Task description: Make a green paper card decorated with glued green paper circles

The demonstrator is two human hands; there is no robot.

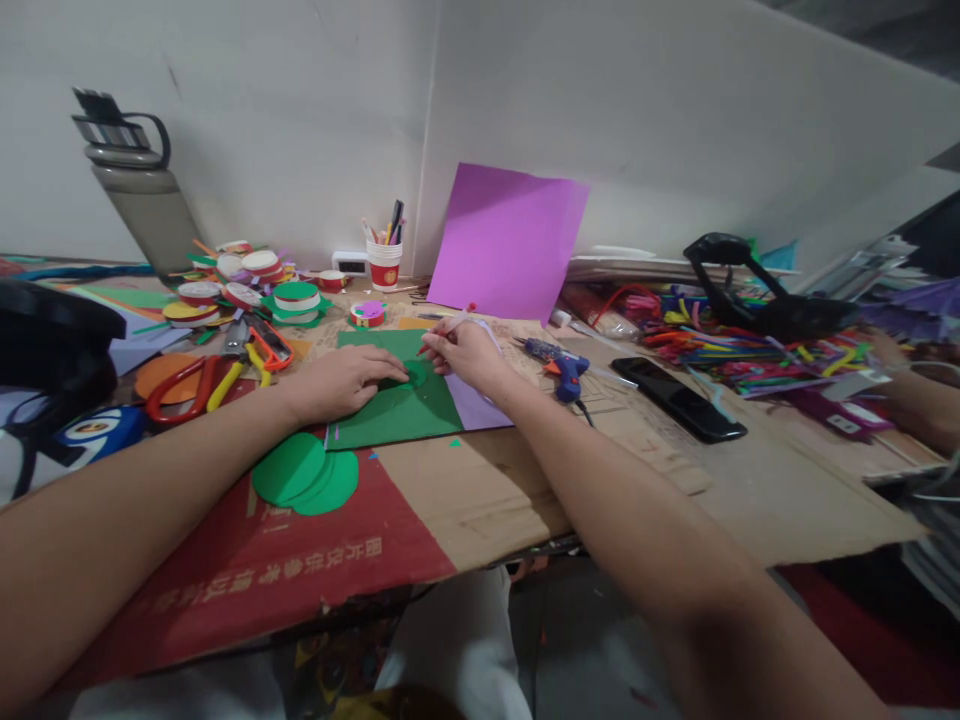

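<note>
A slim pencil (450,328) is gripped by the right hand (469,352), and its point is brought down near a small green disc (415,376). The disc is pressed by the fingertips of the left hand (341,382), which is laid palm down with nothing clenched in it. Both hands are rested on a green sheet (405,425), set on the cardboard (487,490), with a pale purple sheet (484,408) partly covered beneath its right side.

Marking at the disc appears to be underway. No cut is seen in the green sheet around it, so any cutting there would be judged undone. Just below the left wrist, several larger green circles (292,468) are already cut and lie overlapped. Near the sheet's lower edge, a tiny green scrap (455,443) has been left.

Farther out, a glue gun (568,376) and a black phone (679,398) are laid to the right, while red-handled pliers (180,392) are placed to the left. Behind, many small banded paper rounds (296,298) are heaped, already put together, and a large purple sheet (510,240) is leaned upright. By the wall, a red and white paper cup (384,272) is filled with pens (396,225). A grey bottle (146,215) is seen tilted by the wide view; it may be partly filled, but its contents cannot be confirmed.
</note>
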